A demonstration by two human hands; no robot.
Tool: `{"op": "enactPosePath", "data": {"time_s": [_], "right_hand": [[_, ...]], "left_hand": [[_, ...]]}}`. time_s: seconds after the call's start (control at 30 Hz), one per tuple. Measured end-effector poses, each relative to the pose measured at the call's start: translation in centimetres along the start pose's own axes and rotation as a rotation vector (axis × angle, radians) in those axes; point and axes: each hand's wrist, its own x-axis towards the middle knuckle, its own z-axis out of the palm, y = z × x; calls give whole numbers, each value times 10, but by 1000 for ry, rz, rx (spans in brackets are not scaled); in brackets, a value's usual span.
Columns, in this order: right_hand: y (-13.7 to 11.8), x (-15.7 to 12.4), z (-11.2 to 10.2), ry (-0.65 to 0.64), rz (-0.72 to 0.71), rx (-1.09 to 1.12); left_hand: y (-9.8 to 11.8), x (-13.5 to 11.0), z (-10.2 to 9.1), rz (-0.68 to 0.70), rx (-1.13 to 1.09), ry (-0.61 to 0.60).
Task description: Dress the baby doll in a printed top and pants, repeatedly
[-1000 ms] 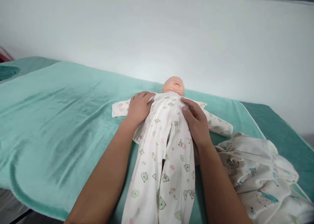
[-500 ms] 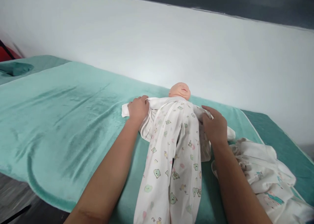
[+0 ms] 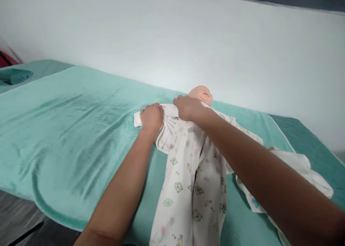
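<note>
A baby doll (image 3: 201, 94) lies face up, only its head showing above a white baby romper (image 3: 185, 159) printed with green bears. The romper's legs stretch toward me, with a dark gap between them. My left hand (image 3: 152, 118) is closed around the sleeve on the left, and the white cuff (image 3: 137, 119) sticks out beyond it. On the left shoulder, close under the doll's chin, my right hand (image 3: 188, 108) is closed on the romper's cloth; its fingertips are partly hidden. The opposite sleeve (image 3: 249, 133) lies spread out, untouched. My right forearm crosses over the romper.
A mint-green blanket (image 3: 88, 138) covers the surface, with folds at the left. Another crumpled white garment (image 3: 299, 163) lies at the right, partly behind my right forearm. A white wall (image 3: 134, 33) rises behind. Dark flooring (image 3: 16, 217) shows at lower left.
My right hand has let go of the right sleeve and moved left across the doll to the left shoulder. My left hand stays on its sleeve. The view has shifted slightly.
</note>
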Motion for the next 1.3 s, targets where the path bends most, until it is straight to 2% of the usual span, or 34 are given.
{"op": "enactPosePath", "data": {"time_s": [0.1,0.17,0.3,0.43,0.57,0.73,0.83,0.93,1.0,1.1,1.2,1.3], "right_hand": [[13,-11,-4,-21,24,-18],[13,-12,-4,-7,-28,-8],[-1,4,3,-5,-184,71],[-10,20,7,-36,-218,60],[10,15,1,-20,-218,86],[47,-10,-14,64,-118,108],[52,-21,-19,126,-68,93],[39,-21,-16,138,-82,110],[25,-15,-10,132,-121,123],[7,-1,-3,122,-161,101],[11,5,-2,92,-176,165],[36,-6,0,186,-138,377]], "left_hand": [[0,0,-1,-37,-7,4],[0,1,-1,-49,-15,-7],[0,2,-2,-51,-33,-35],[0,3,-2,-40,-30,-35],[-3,3,0,-56,-65,-22],[-8,3,2,-75,-88,-53],[-10,1,1,-76,-142,-57],[-6,-2,0,-22,-165,54],[-2,-4,-1,109,-138,105],[2,-4,1,272,-102,35],[-1,-1,3,232,-55,-17],[-8,3,4,147,-19,17]]}}
